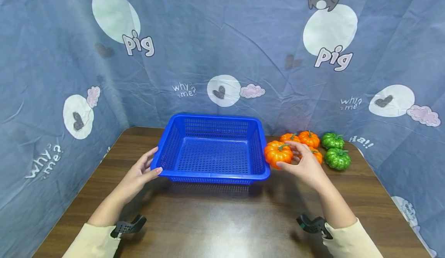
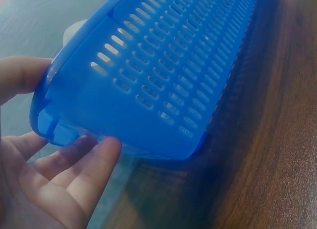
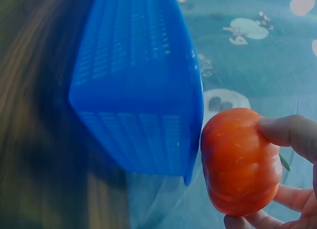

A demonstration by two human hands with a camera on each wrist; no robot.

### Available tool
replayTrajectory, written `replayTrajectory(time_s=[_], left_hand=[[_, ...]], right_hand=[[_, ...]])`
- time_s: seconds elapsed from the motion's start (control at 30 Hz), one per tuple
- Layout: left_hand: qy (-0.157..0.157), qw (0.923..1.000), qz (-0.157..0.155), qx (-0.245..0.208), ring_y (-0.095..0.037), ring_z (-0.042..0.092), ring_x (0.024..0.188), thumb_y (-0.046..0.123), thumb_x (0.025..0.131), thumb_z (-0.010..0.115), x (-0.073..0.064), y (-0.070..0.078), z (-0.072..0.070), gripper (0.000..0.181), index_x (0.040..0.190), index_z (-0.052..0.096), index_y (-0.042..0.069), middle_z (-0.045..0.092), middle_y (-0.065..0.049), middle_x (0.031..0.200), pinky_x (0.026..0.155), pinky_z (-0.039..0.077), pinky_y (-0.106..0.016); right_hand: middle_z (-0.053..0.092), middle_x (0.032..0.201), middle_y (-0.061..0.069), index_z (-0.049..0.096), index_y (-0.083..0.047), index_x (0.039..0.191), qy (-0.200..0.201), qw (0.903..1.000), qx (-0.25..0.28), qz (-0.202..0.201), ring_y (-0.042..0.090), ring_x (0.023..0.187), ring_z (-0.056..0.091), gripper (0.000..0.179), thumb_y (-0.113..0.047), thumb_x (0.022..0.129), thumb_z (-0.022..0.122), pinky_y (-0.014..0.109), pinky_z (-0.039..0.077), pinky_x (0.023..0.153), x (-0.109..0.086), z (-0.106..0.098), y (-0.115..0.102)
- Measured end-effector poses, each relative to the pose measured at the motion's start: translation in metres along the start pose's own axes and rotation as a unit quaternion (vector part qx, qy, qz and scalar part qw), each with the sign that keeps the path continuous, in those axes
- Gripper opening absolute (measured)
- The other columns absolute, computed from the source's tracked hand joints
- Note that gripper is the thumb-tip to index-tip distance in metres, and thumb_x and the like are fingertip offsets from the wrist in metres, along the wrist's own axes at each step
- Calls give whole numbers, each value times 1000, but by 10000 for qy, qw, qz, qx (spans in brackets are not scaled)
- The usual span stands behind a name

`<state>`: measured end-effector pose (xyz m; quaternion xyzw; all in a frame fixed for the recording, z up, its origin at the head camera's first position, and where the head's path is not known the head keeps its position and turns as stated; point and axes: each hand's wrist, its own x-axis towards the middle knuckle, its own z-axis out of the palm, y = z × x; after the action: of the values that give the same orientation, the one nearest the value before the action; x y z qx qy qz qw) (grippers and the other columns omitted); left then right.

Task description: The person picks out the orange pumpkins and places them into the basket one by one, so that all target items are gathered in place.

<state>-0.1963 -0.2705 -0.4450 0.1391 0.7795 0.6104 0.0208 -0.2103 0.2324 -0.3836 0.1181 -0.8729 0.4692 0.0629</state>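
A blue plastic basket with slotted walls stands on the table, nothing inside it. My left hand grips its left front corner, thumb over the rim and fingers below, as the left wrist view shows. Between the thumb and fingers of my right hand is an orange pumpkin with a green stem, held right beside the basket's right rim. In the right wrist view the same pumpkin hangs at rim height. Behind the right hand sit more orange pumpkins, partly hidden by it.
Two green pumpkins lie at the right end of the group. The brown wooden table ends at a blue printed cloth that hangs behind and at both sides. A black wrist mount sits on each forearm.
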Motion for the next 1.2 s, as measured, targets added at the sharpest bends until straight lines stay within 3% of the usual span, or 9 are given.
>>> replayTrajectory(time_s=[0.33, 0.63, 0.7, 0.87, 0.93, 1.2], left_hand=[[-4, 9999, 10, 133, -46, 48, 129, 13, 103, 56, 1, -1, -2, 70, 158, 15, 2, 35, -35, 149, 90, 51, -20], [-20, 10000, -5, 44, -55, 43, 130, 12, 103, 55, -2, 1, -1, 69, 158, 14, 1, 34, -38, 149, 90, 51, -20], [-18, 10000, 35, 5, -50, 47, 129, 11, 103, 55, -2, 2, 0, 69, 158, 15, 0, 35, -38, 149, 89, 52, -21], [-44, 9997, 163, -156, -18, 59, 121, 7, 102, 54, -3, 3, 0, 67, 157, 15, -2, 35, -40, 147, 89, 53, -22], [-57, 9996, 194, -199, -11, 59, 118, 6, 102, 54, -3, 3, 0, 67, 157, 15, -2, 34, -41, 147, 89, 53, -22], [25, 9999, 121, -80, -21, 59, 122, 9, 102, 54, -1, 3, 1, 67, 157, 17, -1, 36, -39, 147, 89, 53, -21]], right_hand=[[46, 134, 23, 50, -2, 142, -154, 9998, 147, -38, 40, 120, 54, 71, -21, 82, 84, 52, 46, 103, 11, 14, -16], [49, 133, 20, 51, -4, 141, -304, 9988, 370, -81, 40, 118, 59, 70, -22, 82, 84, 51, 49, 100, 21, 37, -34], [49, 132, 19, 52, -6, 141, -343, 9985, 412, -75, 40, 117, 60, 70, -23, 82, 85, 51, 49, 100, 23, 42, -38], [51, 130, 18, 55, -7, 140, -352, 9984, 337, -299, 35, 119, 57, 68, -25, 81, 85, 49, 48, 103, 30, 54, -47], [52, 131, 17, 55, -8, 139, -351, 9982, 327, -353, 33, 120, 56, 67, -26, 81, 85, 48, 48, 103, 32, 59, -50], [52, 131, 18, 56, -7, 138, -433, 9970, 486, -426, 36, 118, 57, 66, -26, 81, 85, 50, 50, 100, 43, 79, -67]])
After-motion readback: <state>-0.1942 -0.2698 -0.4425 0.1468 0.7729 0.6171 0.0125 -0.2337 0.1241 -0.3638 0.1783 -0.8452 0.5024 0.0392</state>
